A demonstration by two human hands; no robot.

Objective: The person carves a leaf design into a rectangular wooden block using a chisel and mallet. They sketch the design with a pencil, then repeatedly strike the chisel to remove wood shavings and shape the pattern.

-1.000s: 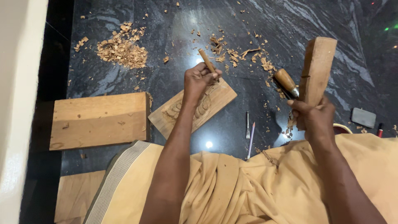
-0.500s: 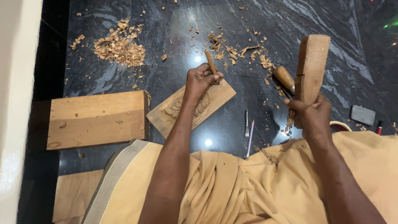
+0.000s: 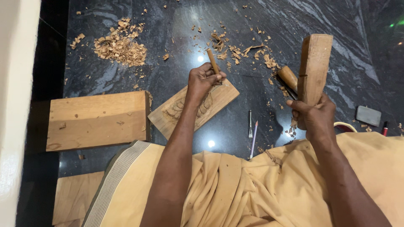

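Carving in hand on a small wooden panel lying on the dark stone floor, just in front of the person's lap. Left hand: fingers closed around a chisel set on the panel's far end. Right hand: fingers clamped on a wooden mallet, raised upright. Done, by appearance: curved leaf-like cuts across part of the panel; wood chips heaped and scattered beyond. Left: bare margins uncarved, depth of relief unfinished as far as can be judged. Hidden: pattern middle under the left forearm; chisel tip behind fingers. Nearby: larger plank, second chisel, pencil.
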